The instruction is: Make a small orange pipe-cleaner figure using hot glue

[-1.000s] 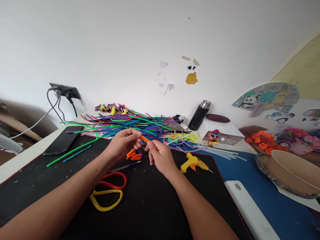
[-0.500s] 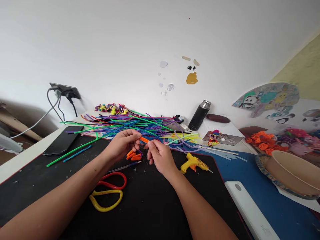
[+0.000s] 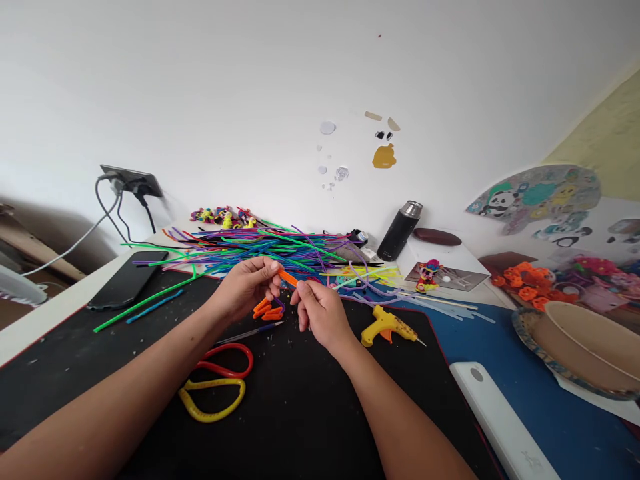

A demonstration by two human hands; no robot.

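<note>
An orange pipe cleaner (image 3: 287,278), which looks folded, stretches between my two hands above the black mat (image 3: 300,413). My left hand (image 3: 253,285) pinches its upper left end between thumb and fingers. At the lower right end, my right hand (image 3: 320,310) grips it the same way. Below the hands lie several bent orange pipe cleaner pieces (image 3: 268,311) with a bit of purple beside them. A pen (image 3: 255,332) rests just nearer to me. Scissors with red and yellow handles (image 3: 215,401) lie by my left forearm, their blades hidden under it.
A heap of colourful pipe cleaners (image 3: 280,250) spreads along the back. To the right are a yellow glue gun (image 3: 387,325), glue sticks (image 3: 450,307), a black flask (image 3: 399,232), a small figure (image 3: 429,275) and a white case (image 3: 500,413). A phone (image 3: 127,280) lies at left.
Both hands keep their pinch on the orange pipe cleaner. My left thumb and fingers have shifted slightly left, showing a little more of the orange strip.
</note>
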